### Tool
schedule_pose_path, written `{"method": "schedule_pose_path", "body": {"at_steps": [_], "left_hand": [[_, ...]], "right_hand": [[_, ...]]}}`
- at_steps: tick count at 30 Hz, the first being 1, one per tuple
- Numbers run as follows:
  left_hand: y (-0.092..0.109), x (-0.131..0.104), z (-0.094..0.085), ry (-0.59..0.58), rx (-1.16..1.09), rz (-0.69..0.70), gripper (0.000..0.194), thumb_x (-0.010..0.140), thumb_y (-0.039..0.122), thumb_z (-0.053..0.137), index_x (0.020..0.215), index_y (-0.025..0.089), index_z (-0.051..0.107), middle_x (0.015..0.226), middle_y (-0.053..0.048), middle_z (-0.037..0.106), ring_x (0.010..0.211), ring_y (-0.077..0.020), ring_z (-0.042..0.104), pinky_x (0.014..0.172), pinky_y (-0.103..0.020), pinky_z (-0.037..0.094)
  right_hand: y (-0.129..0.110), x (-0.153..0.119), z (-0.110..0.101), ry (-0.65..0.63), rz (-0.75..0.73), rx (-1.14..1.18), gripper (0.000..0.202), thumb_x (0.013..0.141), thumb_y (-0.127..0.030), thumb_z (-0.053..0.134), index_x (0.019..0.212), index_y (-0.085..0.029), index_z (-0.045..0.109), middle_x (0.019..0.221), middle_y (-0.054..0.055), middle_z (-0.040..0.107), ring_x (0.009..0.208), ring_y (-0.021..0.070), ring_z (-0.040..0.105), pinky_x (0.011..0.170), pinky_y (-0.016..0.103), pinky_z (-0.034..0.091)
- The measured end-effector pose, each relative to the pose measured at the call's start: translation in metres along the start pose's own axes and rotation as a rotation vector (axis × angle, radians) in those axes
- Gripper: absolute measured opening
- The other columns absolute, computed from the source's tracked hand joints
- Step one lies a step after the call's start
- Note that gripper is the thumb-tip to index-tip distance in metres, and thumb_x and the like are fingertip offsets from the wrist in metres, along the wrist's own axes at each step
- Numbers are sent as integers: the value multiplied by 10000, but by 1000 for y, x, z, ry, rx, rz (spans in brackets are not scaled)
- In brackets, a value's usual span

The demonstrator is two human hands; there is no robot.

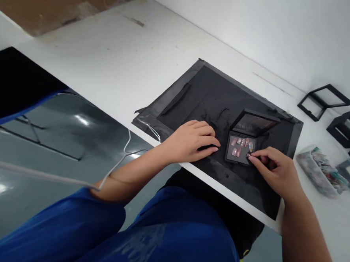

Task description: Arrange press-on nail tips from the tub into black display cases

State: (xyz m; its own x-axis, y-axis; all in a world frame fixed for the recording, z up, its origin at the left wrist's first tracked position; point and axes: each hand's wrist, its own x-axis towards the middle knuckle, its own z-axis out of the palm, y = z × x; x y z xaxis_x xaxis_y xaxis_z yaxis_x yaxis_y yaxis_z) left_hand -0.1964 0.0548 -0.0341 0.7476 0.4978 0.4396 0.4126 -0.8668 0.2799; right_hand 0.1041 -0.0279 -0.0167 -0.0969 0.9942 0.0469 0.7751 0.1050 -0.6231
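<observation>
A small black hinged case (pixel 241 157) lies on the black mat with its windowed lid (pixel 249 123) tilted up. On its grey insert sit several pink press-on nails (pixel 238 142), some with decorations. My right hand (pixel 275 168) reaches in from the right, thumb and forefinger pinched together at the insert's lower right corner; a small dark nail seems to be at the fingertips. To the left of the case, my left hand (pixel 195 142) rests on the mat, palm down, fingers loosely stretched out, holding nothing and apart from the case.
The black mat (pixel 219 90) covers part of a white table (pixel 114 64). At the right stand an open black frame (pixel 317 108), more black frames (pixel 348 127) and a clear plastic box (pixel 317 173) of small packets. A white cable (pixel 113 168) crosses my left arm.
</observation>
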Motion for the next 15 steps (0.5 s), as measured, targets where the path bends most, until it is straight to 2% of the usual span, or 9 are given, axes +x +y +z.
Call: {"method": "schedule_pose_path", "body": {"at_steps": [4, 10, 15], "left_hand": [[1, 1, 0, 16, 15, 8, 193, 996, 324, 555, 1035, 253, 730, 974, -1, 734, 938, -143, 650, 780, -283, 418], [2, 1, 1, 109, 6, -111, 172, 974, 313, 590, 1020, 246, 742, 966, -1, 757, 939, -146, 667, 782, -271, 452], [-1, 0, 4, 98, 55, -33, 208, 997, 275, 555, 1105, 232, 727, 1017, 3, 775, 997, -150, 680, 808, -276, 463]], "right_hand": [[-4, 0, 6, 57, 10, -8, 252, 904, -500, 676, 852, -264, 746, 688, -7, 526, 626, 131, 468, 589, 298, 357], [-17, 2, 17, 139, 113, -27, 308, 859, -514, 704, 720, -240, 695, 625, -14, 508, 583, 129, 457, 565, 297, 345], [-24, -2, 20, 178, 206, 11, 358, 880, -546, 671, 736, -223, 726, 590, -11, 576, 538, 128, 503, 535, 284, 381]]}}
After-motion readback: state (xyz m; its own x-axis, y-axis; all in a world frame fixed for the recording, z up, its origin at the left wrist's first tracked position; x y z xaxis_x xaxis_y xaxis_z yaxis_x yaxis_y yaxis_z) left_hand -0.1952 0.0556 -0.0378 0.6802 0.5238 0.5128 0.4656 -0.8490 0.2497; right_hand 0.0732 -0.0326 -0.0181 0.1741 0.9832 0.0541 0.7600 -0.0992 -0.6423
